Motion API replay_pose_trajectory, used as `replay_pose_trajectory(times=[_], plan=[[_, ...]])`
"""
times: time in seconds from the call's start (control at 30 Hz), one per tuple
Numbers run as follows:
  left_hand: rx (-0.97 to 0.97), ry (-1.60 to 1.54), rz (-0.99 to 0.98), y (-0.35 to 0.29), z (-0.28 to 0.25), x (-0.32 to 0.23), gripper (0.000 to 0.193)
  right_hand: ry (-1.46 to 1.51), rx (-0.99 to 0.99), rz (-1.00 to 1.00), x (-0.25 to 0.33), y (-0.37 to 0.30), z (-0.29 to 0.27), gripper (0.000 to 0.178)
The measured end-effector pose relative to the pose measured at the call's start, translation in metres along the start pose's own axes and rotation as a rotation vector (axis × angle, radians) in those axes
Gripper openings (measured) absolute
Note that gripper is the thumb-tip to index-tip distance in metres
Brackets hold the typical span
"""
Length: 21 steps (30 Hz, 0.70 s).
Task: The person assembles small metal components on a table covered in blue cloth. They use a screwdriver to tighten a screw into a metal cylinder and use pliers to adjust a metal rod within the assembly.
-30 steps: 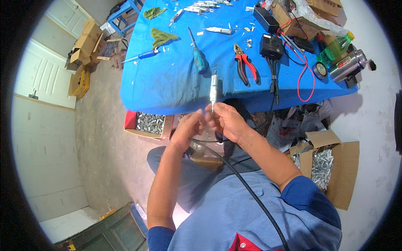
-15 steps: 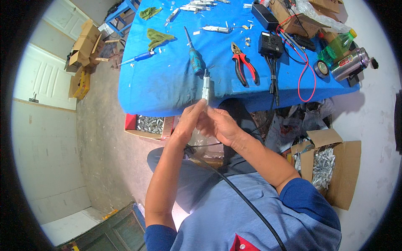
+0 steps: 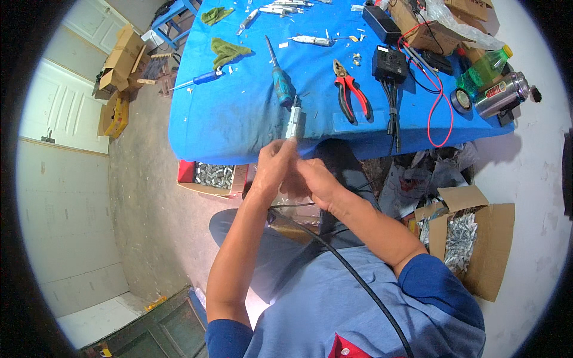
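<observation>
My left hand [image 3: 274,164] is closed, its thumb and fingers pinching the lower end of a slim white-and-silver piece [image 3: 293,122]. That piece points up and away, over the table's near edge, with a thin dark tip at its far end. Pressed against the left hand is my right hand [image 3: 318,184], its fingers curled in; what they grip is hidden. Just beyond the piece lies a teal-handled screwdriver [image 3: 280,86], shaft pointing away. Red-and-black pliers [image 3: 352,92] rest to the right, jaws slightly apart.
A blue cloth [image 3: 227,131] covers the table, holding a blue screwdriver [image 3: 206,78], green rag [image 3: 228,52], similar slim pieces [image 3: 283,8], black box with cables [image 3: 390,62], green bottle [image 3: 484,68] and steel flask [image 3: 500,95]. Boxes of metal parts [image 3: 213,175] and silvery pieces [image 3: 461,238] stand below.
Both hands have shifted slightly, and the right fingers are tucked further behind the left hand. The slim piece stays in the grip, tilted much as before. The view has moved a little.
</observation>
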<state>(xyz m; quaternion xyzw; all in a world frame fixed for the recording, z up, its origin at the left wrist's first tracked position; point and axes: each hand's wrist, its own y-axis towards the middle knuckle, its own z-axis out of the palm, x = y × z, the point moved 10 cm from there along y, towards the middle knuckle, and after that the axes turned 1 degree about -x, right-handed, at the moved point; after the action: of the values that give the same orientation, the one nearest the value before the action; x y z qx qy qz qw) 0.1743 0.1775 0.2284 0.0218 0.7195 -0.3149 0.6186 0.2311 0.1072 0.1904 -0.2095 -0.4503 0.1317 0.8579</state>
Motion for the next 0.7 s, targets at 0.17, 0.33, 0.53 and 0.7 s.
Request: replay_pose_trajectory(times=[0.17, 0.33, 0.53, 0.7], plan=[[-0.055, -0.010, 0.077, 0.006, -0.016, 0.003, 0.041, -0.612, -0.350, -0.700, 0.091, -0.037, -0.030, 0.020], [-0.085, 0.022, 0.085, 0.003, -0.029, 0.004, 0.042, -1.028, -0.636, -1.045, 0.190, -0.065, -0.040, 0.016], [-0.093, 0.084, 0.049, 0.009, -0.034, 0.015, 0.041, -1.155, -0.351, -0.970, 0.209, 0.013, 0.003, 0.042], [-0.143, 0.082, 0.055, 0.004, -0.033, 0.014, 0.042, -1.475, -0.411, -0.655, 0.195, 0.079, 0.024, 0.066]])
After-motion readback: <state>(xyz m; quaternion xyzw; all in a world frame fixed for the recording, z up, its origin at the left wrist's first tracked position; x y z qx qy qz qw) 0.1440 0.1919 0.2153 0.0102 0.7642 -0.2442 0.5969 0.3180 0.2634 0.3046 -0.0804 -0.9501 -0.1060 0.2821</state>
